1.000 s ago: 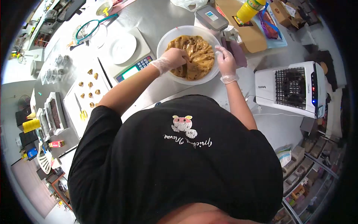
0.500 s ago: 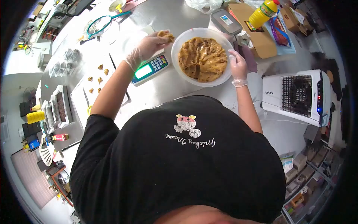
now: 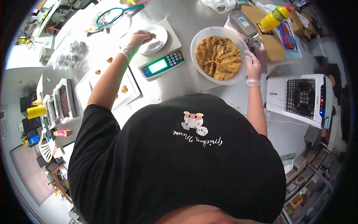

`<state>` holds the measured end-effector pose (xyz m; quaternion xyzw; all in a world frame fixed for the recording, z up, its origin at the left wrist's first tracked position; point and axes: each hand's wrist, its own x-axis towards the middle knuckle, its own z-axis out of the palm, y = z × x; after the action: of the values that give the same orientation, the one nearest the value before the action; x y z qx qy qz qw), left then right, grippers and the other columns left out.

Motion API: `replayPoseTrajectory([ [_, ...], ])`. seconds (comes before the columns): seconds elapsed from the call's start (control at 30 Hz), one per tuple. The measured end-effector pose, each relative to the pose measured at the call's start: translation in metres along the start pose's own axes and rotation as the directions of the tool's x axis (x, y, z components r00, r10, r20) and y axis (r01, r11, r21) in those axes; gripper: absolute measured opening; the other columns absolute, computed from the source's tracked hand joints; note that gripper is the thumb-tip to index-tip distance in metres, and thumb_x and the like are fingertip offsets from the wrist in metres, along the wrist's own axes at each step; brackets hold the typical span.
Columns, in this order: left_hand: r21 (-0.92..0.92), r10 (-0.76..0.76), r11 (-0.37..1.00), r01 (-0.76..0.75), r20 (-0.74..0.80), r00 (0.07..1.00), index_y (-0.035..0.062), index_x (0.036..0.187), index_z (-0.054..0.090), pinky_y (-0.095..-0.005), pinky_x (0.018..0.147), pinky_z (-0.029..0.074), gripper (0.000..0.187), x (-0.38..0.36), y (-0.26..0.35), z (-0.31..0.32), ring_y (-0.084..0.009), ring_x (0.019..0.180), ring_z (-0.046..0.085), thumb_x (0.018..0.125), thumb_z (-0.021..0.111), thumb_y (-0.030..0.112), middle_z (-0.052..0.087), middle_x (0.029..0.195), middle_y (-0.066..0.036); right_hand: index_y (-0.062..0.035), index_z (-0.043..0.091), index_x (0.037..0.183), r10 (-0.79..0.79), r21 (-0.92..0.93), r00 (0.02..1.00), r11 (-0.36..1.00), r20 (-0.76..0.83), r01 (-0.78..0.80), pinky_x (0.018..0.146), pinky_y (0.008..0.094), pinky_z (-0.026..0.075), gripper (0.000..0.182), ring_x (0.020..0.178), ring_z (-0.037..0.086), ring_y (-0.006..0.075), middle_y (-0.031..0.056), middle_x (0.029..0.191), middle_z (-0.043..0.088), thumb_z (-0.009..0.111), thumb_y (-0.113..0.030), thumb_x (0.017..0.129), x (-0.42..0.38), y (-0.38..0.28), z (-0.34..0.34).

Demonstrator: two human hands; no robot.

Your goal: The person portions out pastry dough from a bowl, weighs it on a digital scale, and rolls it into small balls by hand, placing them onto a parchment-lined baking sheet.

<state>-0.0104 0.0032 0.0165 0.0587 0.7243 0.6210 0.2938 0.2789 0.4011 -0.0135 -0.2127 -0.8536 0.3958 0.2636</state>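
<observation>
My left hand point(image 3: 137, 42), in a clear glove, pinches a small lump of brown dough point(image 3: 152, 36) over a white plate point(image 3: 159, 44). The plate rests on a digital scale point(image 3: 164, 64) with a lit green display; its digits are too bright to read. To the right, a white bowl point(image 3: 194, 56) holds a large mass of soft brown dough point(image 3: 218, 58) with dark bits in it. My right hand point(image 3: 253, 66), also gloved, grips the bowl's right rim. Left of the scale, small dough pieces point(image 3: 124, 89) lie on a white tray point(image 3: 131, 98), partly behind my left forearm.
A lidded grey container point(image 3: 242, 24), a yellow bottle point(image 3: 275, 18) and cardboard point(image 3: 257, 16) stand beyond the bowl. A white fan unit point(image 3: 296, 99) is at the right. A green-rimmed strainer point(image 3: 110, 18) and clear plastic packs point(image 3: 71, 54) lie at the left.
My left hand has moved from beside the bowl to above the plate, with a smaller-looking dough lump in it. My right hand stays on the bowl. The whole view has shifted slightly.
</observation>
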Motion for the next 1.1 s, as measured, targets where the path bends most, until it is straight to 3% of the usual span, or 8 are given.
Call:
replayPoseTrajectory([
  [0.17, -0.021, -0.055, 0.998, 0.056, 0.039, 0.998, -0.0041, 0.101, 0.056, -0.0261, 0.085, 0.05, 0.023, 0.01, -0.013, -0.01, -0.0199, 0.091, 0.061, 0.081, 0.061, 0.006, 0.06, 0.101, -0.014, -0.0093, 0.065, 0.105, -0.006, -0.07, 0.998, 0.998, -0.054, 0.003, 0.085, 0.0297, 0.045, 0.027, 0.094, 0.062, 0.0214, 0.0083, 0.103, 0.065, 0.05, -0.01, 0.082, 0.001, 0.004, 0.002],
  [0.27, 0.19, -0.029, 0.981, 0.025, 0.016, 0.999, -0.0044, 0.104, 0.058, -0.0242, 0.079, 0.049, 0.031, 0.019, -0.024, -0.017, -0.0172, 0.087, 0.062, 0.079, 0.065, 0.012, 0.063, 0.095, -0.013, -0.0113, 0.065, 0.104, 0.035, -0.025, 0.997, 0.999, -0.068, -0.037, 0.083, 0.03, 0.045, 0.026, 0.094, 0.062, 0.0219, 0.0077, 0.103, 0.065, 0.051, -0.013, 0.083, -0.001, 0.001, 0.003],
  [0.33, 0.656, 0.012, 0.754, -0.029, 0.03, 0.999, -0.0012, 0.104, 0.061, -0.0228, 0.074, 0.048, 0.034, 0.015, -0.014, -0.012, -0.0146, 0.082, 0.061, 0.075, 0.069, 0.015, 0.064, 0.09, -0.009, -0.0121, 0.065, 0.104, 0.061, -0.057, 0.995, 0.996, -0.075, -0.065, 0.083, 0.03, 0.046, 0.026, 0.093, 0.062, 0.0219, 0.0074, 0.103, 0.065, 0.051, -0.013, 0.082, -0.002, 0.002, 0.003],
  [0.43, 0.724, 0.131, 0.669, -0.165, 0.104, 0.986, 0.0019, 0.107, 0.061, -0.021, 0.073, 0.046, 0.039, 0.01, -0.005, -0.013, -0.013, 0.082, 0.059, 0.071, 0.072, 0.015, 0.065, 0.089, -0.006, -0.0137, 0.066, 0.104, 0.072, -0.101, 0.994, 0.992, -0.088, -0.081, 0.082, 0.0298, 0.046, 0.026, 0.093, 0.062, 0.0219, 0.0066, 0.102, 0.066, 0.051, -0.014, 0.082, -0.002, 0.001, 0.003],
  [0.6, 0.389, 0.167, 0.898, -0.206, 0.133, 0.977, -0.0016, 0.117, 0.053, -0.0238, 0.087, 0.043, 0.045, -0.001, 0.028, -0.03, -0.0164, 0.094, 0.058, 0.074, 0.064, 0.002, 0.059, 0.107, -0.01, -0.0139, 0.066, 0.104, 0.032, -0.111, 0.993, 0.993, -0.112, -0.044, 0.081, 0.0299, 0.046, 0.027, 0.091, 0.062, 0.0213, 0.0069, 0.101, 0.066, 0.051, -0.013, 0.082, -0.001, 0.01, 0.005],
  [0.9, 0.403, 0.201, 0.894, -0.196, 0.031, 0.979, 0.0012, 0.123, 0.049, -0.023, 0.087, 0.047, 0.044, -0.007, 0.041, -0.041, -0.0157, 0.096, 0.059, 0.081, 0.06, 0.003, 0.059, 0.108, -0.009, -0.0108, 0.066, 0.104, 0.073, -0.023, 0.995, 0.997, -0.066, -0.075, 0.082, 0.0291, 0.045, 0.027, 0.092, 0.062, 0.0199, 0.0076, 0.102, 0.066, 0.05, -0.01, 0.082, -0.003, -0.003, 0.002],
  [0.97, 0.46, 0.342, 0.826, -0.328, 0.054, 0.938, 0.0033, 0.121, 0.053, -0.0258, 0.089, 0.045, 0.045, -0.002, 0.036, -0.049, -0.0159, 0.098, 0.059, 0.078, 0.065, 0.009, 0.062, 0.108, -0.01, -0.011, 0.066, 0.104, 0.075, -0.03, 0.994, 0.997, -0.076, -0.077, 0.081, 0.0294, 0.046, 0.028, 0.091, 0.062, 0.0203, 0.0081, 0.101, 0.066, 0.05, -0.01, 0.081, -0.003, -0.007, 0.002],
  [1.1, 0.435, 0.259, 0.866, -0.247, 0.032, 0.965, 0.003, 0.12, 0.054, -0.0267, 0.089, 0.045, 0.043, -0.011, 0.04, -0.045, -0.0151, 0.098, 0.059, 0.079, 0.065, 0.011, 0.063, 0.106, -0.009, -0.011, 0.066, 0.104, 0.023, -0.033, 0.996, 0.999, -0.089, -0.026, 0.081, 0.0296, 0.046, 0.028, 0.091, 0.063, 0.0208, 0.0082, 0.101, 0.066, 0.049, -0.01, 0.081, -0.002, -0.001, 0.003],
])
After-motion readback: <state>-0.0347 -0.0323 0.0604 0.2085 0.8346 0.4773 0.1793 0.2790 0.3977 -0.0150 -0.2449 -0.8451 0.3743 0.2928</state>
